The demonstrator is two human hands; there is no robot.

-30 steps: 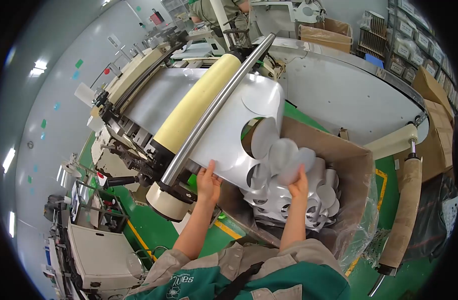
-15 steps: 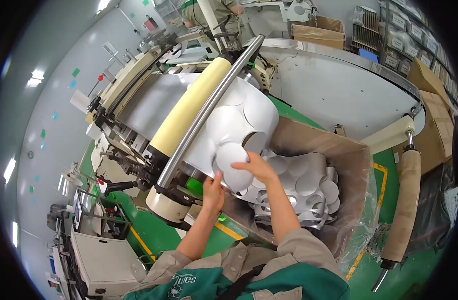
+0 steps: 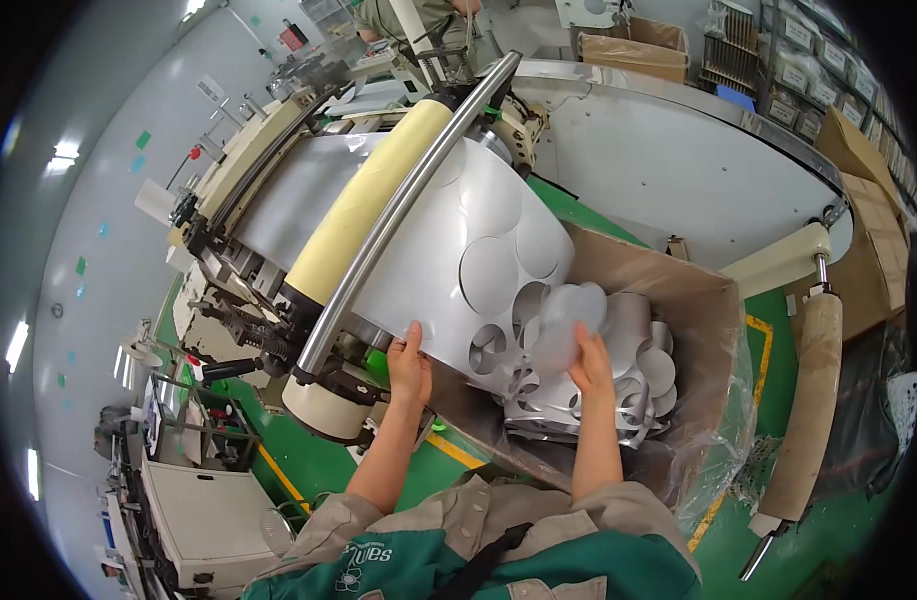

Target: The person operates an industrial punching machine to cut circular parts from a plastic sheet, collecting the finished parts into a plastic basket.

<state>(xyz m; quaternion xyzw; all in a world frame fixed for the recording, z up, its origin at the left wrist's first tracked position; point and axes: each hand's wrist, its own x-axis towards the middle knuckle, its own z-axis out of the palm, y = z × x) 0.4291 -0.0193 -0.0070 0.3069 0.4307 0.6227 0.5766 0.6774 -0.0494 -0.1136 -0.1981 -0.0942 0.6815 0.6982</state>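
Note:
A silvery sheet (image 3: 419, 270) with cut circles hangs from under a steel bar (image 3: 404, 220) and a yellow roller (image 3: 369, 205), down towards a lined carton (image 3: 684, 275). My left hand (image 3: 409, 375) pinches the sheet's near edge beside the rollers. In my right hand (image 3: 591, 362) are pale round discs (image 3: 569, 320), overlapping each other, held over the carton. Below them, crumpled sheet with round holes (image 3: 629, 400) lies inside the carton.
A long padded roller (image 3: 804, 410) stands at the right, near cardboard boxes (image 3: 869, 230). A large white panel (image 3: 669, 170) lies behind the carton. A cabinet (image 3: 209, 520) is at the lower left. Another person (image 3: 409, 20) is at the far top.
My right hand has moved right with the discs, away from the sheet. My left hand has shifted slightly left along the edge. More of the sheet and its holes now shows.

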